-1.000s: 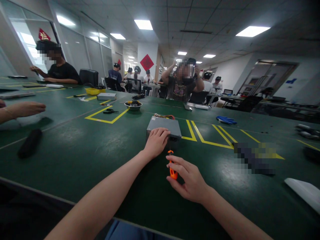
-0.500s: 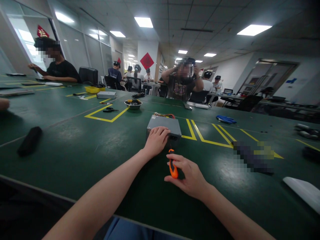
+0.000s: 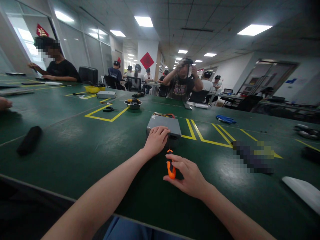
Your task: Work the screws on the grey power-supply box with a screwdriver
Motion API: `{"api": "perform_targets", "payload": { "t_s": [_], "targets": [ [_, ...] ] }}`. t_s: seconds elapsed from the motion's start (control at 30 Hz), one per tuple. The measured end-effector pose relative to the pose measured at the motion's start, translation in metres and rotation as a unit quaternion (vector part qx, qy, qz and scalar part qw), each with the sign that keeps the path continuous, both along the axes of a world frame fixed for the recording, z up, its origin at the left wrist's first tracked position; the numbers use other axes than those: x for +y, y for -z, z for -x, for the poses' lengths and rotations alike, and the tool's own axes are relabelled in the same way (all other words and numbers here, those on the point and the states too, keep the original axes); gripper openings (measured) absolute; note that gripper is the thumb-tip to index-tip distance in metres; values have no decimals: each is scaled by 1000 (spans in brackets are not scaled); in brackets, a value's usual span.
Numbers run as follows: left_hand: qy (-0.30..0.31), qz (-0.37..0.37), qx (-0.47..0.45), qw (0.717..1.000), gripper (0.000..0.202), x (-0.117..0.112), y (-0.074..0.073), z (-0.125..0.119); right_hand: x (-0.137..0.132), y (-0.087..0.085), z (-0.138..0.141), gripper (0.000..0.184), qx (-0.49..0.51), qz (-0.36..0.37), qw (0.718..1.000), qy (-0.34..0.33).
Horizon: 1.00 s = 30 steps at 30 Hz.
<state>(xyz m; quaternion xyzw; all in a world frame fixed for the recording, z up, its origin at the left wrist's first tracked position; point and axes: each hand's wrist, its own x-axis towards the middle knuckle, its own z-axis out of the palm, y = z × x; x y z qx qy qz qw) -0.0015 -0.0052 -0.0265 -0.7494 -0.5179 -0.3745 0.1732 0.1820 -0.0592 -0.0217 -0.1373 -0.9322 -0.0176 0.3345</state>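
Note:
A grey metal computer power supply (image 3: pixel 167 122) sits on the green table in front of me, its bundled cables at the far side. My left hand (image 3: pixel 155 142) grips its near left part, fingers laid over the top and near edge, thumb out of sight. Between the fingertips and thumb of my right hand (image 3: pixel 189 175) is an orange-and-black screwdriver (image 3: pixel 171 170). Its thin shaft points away from me towards the near face of the power supply, just right of my left hand. Whether the tip touches a screw is too small to tell.
A metal bowl (image 3: pixel 133 106) with tools stands beyond, left of the power supply. A black object (image 3: pixel 30 140) lies at left, blue gloves (image 3: pixel 226 119) at right. Yellow tape marks the green table (image 3: pixel 105 133). One person (image 3: pixel 183 81) sits across, another (image 3: pixel 58 68) at far left.
The screwdriver handle has tilted and shifted slightly left, with the right fingers moving along with it. My left hand and the power supply have stayed put.

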Motion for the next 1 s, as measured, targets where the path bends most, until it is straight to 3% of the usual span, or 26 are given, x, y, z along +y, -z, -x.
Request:
{"api": "perform_targets", "payload": {
  "t_s": [0.13,0.27,0.37,0.47,0.6,0.7,0.83,1.0],
  "targets": [
    [0,0,-1,1000,24,0,0,0,-4,-4,-3,43,-31,32,999,8],
    [0,-3,0,1000,24,-1,0,-1,-7,-10,-2,39,-90,-22,996,4],
    [0,-2,1,1000,24,0,0,-1,-5,-8,-1,33,-49,-40,998,0],
    [-2,-1,0,1000,25,0,0,-1,-3,-5,-1,32,-6,-5,1000,0],
    [-2,0,-2,1000,24,0,0,-1,-7,-7,-3,40,-46,33,998,5],
    [-3,2,-4,1000,23,-1,0,-1,-7,-9,-2,39,-90,-1,996,1],
    [-4,5,-3,1000,24,0,0,-1,-4,-6,0,30,-37,-38,999,-3],
    [-2,7,-6,1000,24,0,1,-2,-5,-6,-1,35,-34,10,999,10]
  ]
}}
